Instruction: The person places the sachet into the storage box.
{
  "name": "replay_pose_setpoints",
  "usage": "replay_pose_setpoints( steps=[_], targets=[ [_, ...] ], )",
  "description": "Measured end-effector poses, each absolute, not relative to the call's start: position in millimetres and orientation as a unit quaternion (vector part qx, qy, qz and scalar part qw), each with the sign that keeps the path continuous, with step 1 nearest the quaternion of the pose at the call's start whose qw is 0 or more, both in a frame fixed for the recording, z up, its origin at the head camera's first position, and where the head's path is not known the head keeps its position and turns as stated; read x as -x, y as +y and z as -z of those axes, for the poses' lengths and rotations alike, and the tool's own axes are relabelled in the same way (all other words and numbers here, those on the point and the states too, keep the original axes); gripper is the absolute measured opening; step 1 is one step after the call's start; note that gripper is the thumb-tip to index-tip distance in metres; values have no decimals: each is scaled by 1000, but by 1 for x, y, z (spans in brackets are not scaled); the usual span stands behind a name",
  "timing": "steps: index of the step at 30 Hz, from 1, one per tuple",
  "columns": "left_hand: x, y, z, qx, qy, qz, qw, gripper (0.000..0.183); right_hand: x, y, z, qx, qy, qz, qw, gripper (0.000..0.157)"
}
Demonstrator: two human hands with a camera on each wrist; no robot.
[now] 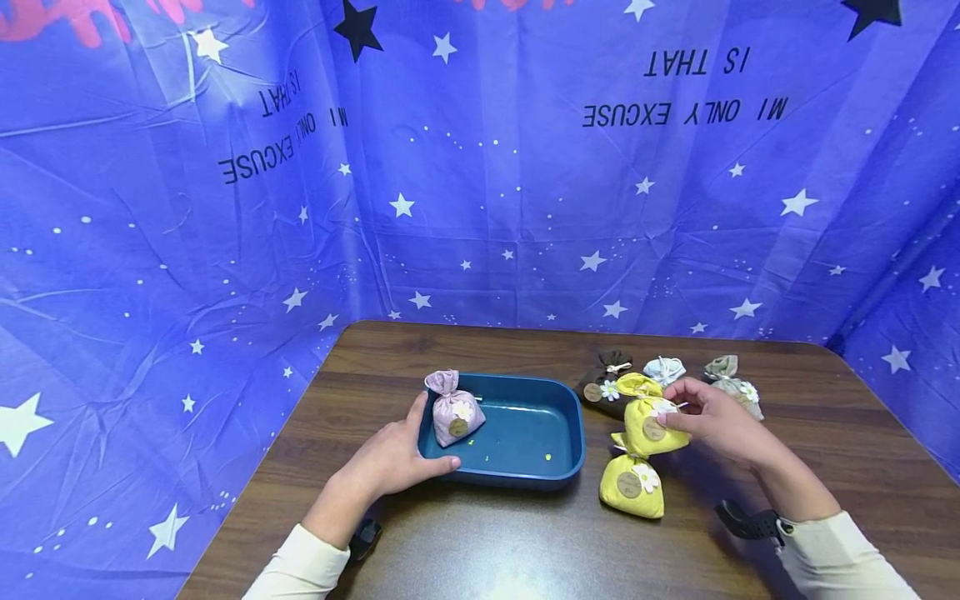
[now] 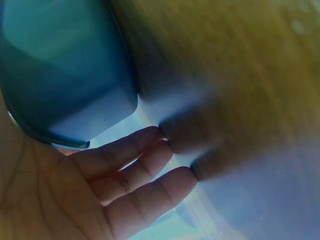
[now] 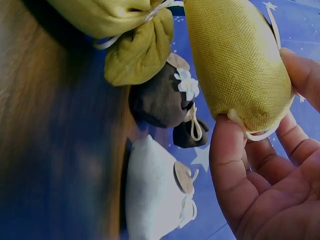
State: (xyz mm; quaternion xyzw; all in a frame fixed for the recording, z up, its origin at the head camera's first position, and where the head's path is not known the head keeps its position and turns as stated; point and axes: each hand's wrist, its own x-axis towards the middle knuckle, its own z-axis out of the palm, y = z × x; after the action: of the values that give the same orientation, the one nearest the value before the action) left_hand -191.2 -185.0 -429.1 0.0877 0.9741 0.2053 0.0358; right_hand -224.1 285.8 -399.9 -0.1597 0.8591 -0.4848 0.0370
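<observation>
My right hand (image 1: 708,417) pinches a yellow drawstring sachet (image 1: 651,429) with a round tag and white flower, thumb on one side and fingers on the other. Just below it in the head view, a second yellow sachet (image 1: 630,490) lies on the table. My left hand (image 1: 390,458) is spread round the near left corner of a dark teal tray (image 1: 525,479). Its thumb lies along the front rim, and in the left wrist view three straight fingers (image 2: 150,197) reach out beside the tray wall. A lilac sachet (image 1: 454,417) leans inside the tray's left end.
Behind the held sachet sit a dark brown sachet (image 3: 160,97) and a pale blue one (image 3: 150,190). A grey-green sachet (image 1: 738,390) lies beyond my right hand. The wooden table (image 1: 465,542) backs onto a blue starry curtain (image 1: 480,208).
</observation>
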Motion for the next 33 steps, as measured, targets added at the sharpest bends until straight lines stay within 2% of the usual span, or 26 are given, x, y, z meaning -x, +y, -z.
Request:
replay_pose_setpoints(
  steps=[15, 33],
  targets=[
    [193, -184, 428, -85, 975, -203, 38, 121, 238, 263, 386, 164, 840, 514, 56, 33],
    [192, -185, 428, -88, 974, -207, 35, 121, 252, 234, 374, 183, 841, 508, 48, 33]
  ],
)
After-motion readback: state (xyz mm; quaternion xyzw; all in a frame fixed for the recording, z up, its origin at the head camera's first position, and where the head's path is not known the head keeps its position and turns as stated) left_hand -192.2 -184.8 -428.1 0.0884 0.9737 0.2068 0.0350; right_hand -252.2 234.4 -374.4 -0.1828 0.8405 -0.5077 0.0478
